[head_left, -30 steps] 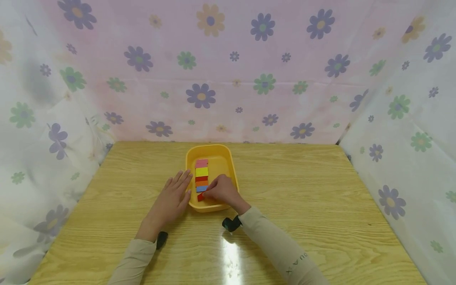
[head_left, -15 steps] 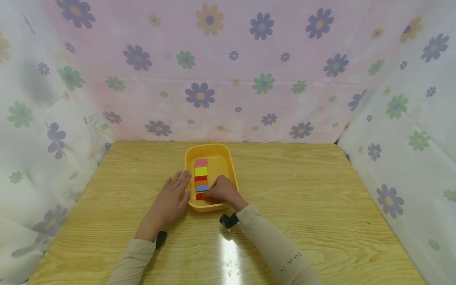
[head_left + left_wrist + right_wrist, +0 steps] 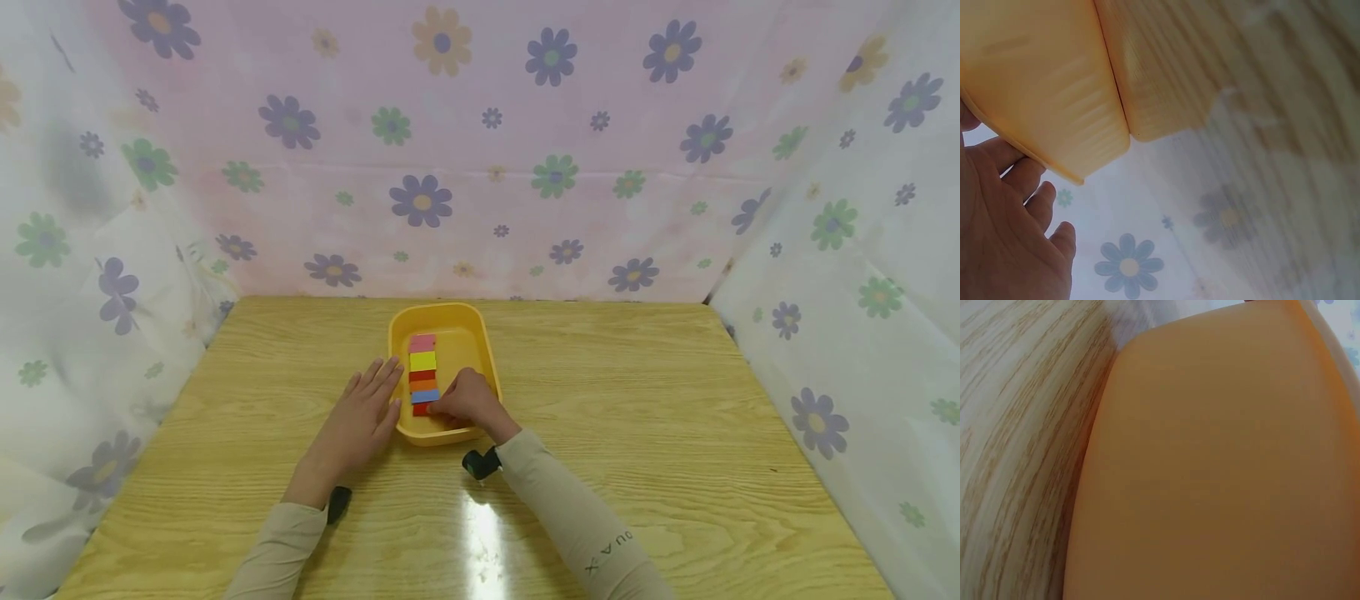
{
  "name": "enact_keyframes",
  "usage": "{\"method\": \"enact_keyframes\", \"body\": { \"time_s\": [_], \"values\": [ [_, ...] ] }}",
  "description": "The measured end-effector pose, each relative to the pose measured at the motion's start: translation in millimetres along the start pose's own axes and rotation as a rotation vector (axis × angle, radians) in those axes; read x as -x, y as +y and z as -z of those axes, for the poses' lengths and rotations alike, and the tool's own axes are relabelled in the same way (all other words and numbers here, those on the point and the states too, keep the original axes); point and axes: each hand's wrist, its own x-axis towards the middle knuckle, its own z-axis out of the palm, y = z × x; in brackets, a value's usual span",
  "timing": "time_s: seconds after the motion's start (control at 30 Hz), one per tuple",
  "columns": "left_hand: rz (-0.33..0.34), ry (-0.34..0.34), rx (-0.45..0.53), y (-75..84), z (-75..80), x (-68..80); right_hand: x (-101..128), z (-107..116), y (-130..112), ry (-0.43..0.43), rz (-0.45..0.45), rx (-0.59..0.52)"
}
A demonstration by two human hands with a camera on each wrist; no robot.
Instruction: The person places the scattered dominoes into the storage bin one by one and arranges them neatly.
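Red block (image 3: 422,409) is pinched by right hand (image 3: 468,404) inside yellow tray (image 3: 480,350) — nearest end of the coloured row. Left hand (image 3: 360,421) is laid flat, fingers straight, against the tray's left wall.

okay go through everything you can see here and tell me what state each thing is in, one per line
Yellow tray: upright on the table, holding a row of blocks.
Coloured blocks: flat, lined up end to end.
Red block: nearest end, under right fingertips.
Left hand: flat, against tray's side.
Right hand: inside tray, on red block.
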Motion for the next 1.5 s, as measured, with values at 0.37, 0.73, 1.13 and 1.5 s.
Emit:
{"method": "enact_keyframes", "body": {
  "time_s": [0.37, 0.73, 1.13, 1.5],
  "values": [
    [0.004, -0.005, -0.005, -0.5, 0.3, -0.9, -2, -1, -1, 0.032, 0.016, 0.038],
    [0.016, -0.012, -0.009, -0.8, 1.3, -0.9, -3, -2, -3, 0.043, 0.023, 0.049],
    [-0.007, -0.002, -0.001, -1.1, 3.5, -1.5, 1, -2, -5, 0.058, 0.071, 0.056],
    [-0.020, -0.016, 0.033, -1.7, 6.3, -3.6, 14, 14, -4, 0.056, 0.359, -0.084]
  ]
}}
